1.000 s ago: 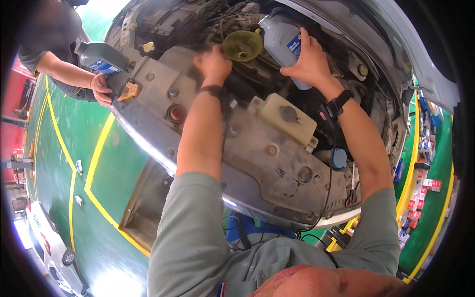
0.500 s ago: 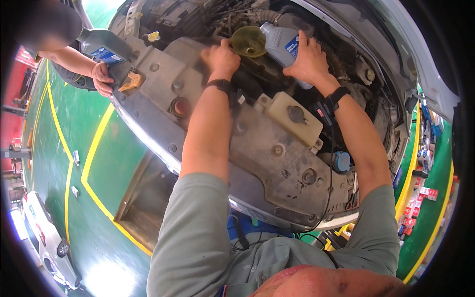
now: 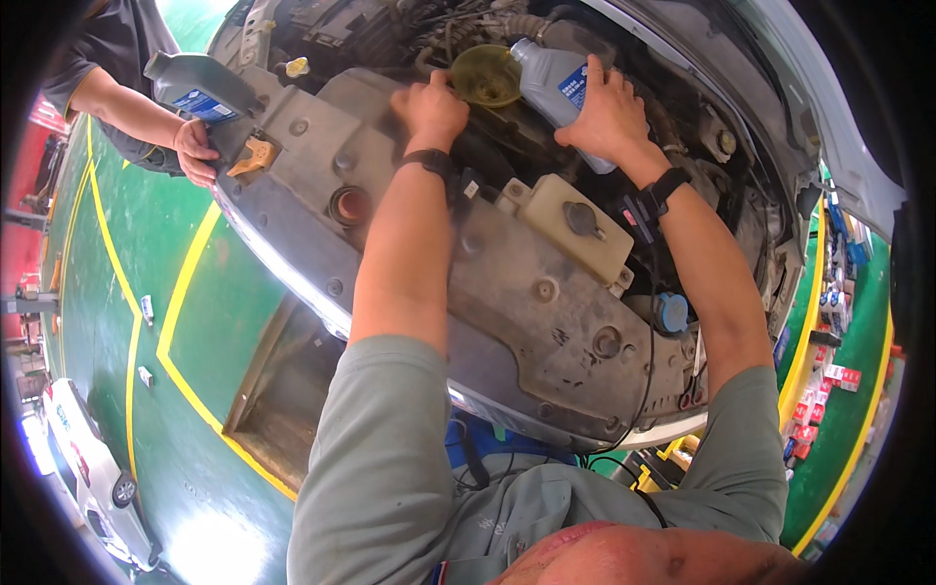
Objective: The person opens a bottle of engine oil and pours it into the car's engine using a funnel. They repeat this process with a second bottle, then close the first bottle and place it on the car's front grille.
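My right hand (image 3: 609,117) is wrapped round a grey oil bottle (image 3: 546,83) with a blue label. The bottle lies tilted, its neck pointing to the far left, at the right rim of a translucent yellowish funnel (image 3: 487,76). The funnel sits among the engine parts, and any stream from the bottle cannot be made out. My left hand (image 3: 431,112) is closed at the funnel's left rim, fingers curled; its grip is partly hidden by the back of the hand.
A co-worker's hand (image 3: 195,153) rests on the car's front edge at the left, near a second grey bottle (image 3: 200,86) and an orange-brown cap (image 3: 255,156). Nearer me are a cream reservoir (image 3: 575,229), a blue cap (image 3: 671,312) and a dark cable (image 3: 651,361).
The co-worker has shifted back a little, and the second grey bottle shows more fully. My hands, the tilted bottle and the funnel have barely moved.
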Tool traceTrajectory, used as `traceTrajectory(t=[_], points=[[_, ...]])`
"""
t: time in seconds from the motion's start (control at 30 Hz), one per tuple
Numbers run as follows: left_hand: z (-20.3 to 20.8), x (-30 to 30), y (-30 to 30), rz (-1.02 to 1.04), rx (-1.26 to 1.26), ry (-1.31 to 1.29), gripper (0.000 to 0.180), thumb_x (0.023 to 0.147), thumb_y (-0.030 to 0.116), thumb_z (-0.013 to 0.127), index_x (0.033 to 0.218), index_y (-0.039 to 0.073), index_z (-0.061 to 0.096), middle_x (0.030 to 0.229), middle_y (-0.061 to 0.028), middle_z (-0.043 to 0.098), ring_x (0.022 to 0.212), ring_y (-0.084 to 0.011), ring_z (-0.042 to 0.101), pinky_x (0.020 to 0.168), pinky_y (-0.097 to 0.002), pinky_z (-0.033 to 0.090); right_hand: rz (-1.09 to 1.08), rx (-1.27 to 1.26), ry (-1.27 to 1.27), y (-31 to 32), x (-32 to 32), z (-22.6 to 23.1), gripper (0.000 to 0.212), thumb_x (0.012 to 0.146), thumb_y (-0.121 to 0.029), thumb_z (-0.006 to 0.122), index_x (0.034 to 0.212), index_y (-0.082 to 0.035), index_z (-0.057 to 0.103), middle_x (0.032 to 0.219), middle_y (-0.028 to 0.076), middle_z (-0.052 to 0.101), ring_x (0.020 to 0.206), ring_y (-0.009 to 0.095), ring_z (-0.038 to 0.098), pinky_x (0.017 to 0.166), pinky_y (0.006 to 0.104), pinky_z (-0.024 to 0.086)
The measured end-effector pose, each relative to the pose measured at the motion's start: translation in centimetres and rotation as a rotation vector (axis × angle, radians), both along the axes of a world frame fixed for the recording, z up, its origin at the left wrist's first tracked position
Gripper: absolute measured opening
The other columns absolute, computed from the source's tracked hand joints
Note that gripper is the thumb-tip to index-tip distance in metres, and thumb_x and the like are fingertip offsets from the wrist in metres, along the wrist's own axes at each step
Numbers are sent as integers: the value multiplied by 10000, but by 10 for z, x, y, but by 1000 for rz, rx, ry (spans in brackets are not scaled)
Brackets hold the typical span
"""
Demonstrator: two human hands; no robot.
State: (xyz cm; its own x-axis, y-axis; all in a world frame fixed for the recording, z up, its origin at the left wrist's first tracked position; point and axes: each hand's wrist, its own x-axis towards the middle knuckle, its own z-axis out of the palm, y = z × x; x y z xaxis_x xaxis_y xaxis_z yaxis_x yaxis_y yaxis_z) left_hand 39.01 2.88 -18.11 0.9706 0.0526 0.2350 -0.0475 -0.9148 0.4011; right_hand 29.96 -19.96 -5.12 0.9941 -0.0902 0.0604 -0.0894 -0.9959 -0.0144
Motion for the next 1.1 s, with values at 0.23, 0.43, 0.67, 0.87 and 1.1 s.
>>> traceTrajectory(t=[0.23,0.43,0.67,0.87,1.1], points=[[0,-1,1,-28,-6,3,338,877,278,649,1212,263,687,1034,-63,764,1105,-233,665,999,-462,346,22,3,-53,-4,-1,0,1259,621,-416,918,1595,17,247,1408,303,517,1314,459,522,1067,554,459],[-4,1,1,-14,9,-29,330,873,273,653,1201,259,691,1008,-55,768,1083,-231,674,993,-466,347,28,-6,-69,-6,-2,4,1254,619,-417,917,1594,9,252,1414,302,515,1318,458,520,1076,549,457],[-5,1,4,-14,6,-24,333,879,263,656,1211,253,681,1004,-40,770,1075,-243,672,1003,-471,325,-10,-33,-42,-4,-2,12,1255,595,-382,924,1603,-34,262,1420,257,523,1323,426,527,1099,526,456],[6,1,1,-15,57,126,444,928,290,660,1369,265,615,1062,9,764,1189,-232,616,1060,-473,264,39,-55,-96,-11,-3,15,1236,618,-401,900,1596,-3,257,1373,277,537,1263,438,550,1037,541,475],[3,2,2,-21,54,102,446,923,313,667,1364,267,614,1042,11,767,1180,-235,624,1065,-477,261,60,-80,-144,-14,-4,21,1234,610,-405,910,1590,-9,272,1362,267,548,1252,435,558,1021,543,481]])
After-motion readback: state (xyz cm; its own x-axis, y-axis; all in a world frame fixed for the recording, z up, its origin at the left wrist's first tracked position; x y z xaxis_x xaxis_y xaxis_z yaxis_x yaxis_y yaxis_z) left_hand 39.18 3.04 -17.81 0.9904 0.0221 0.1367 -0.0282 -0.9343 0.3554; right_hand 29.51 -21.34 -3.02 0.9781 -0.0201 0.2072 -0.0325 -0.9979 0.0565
